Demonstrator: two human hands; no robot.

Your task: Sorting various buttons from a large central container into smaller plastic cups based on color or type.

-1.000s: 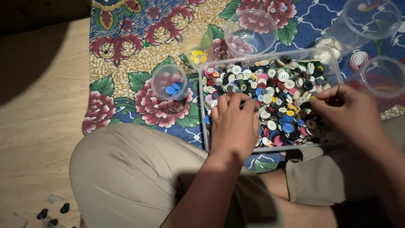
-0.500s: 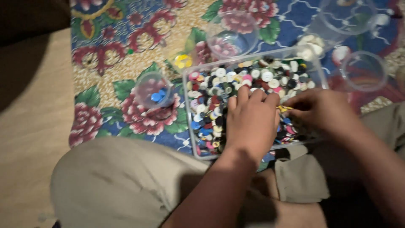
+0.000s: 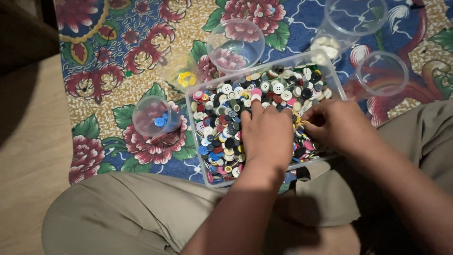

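Observation:
A clear rectangular plastic container (image 3: pixel 194 123) holds a heap of mixed coloured buttons (image 3: pixel 222 123). My left hand (image 3: pixel 266 134) lies palm down on the buttons in the middle of the container, fingers stretched forward and close together. My right hand (image 3: pixel 337 126) is at the container's right side with its fingers curled inward, the tips pinched among the buttons. Whether it holds a button is hidden by the fingers. The two hands almost touch.
Clear plastic cups stand on the floral cloth (image 3: pixel 118 61): one with blue buttons (image 3: pixel 155 118), one with yellow buttons (image 3: pixel 181 72), an empty one (image 3: pixel 235 45), one with white buttons (image 3: pixel 347 26), another empty (image 3: pixel 382 75). Wooden floor (image 3: pixel 28 156) lies left. My knee (image 3: pixel 122 215) is below.
My left hand has slid right and forward over the buttons. My right hand has drawn in towards it, fingers curling. The view has shifted slightly.

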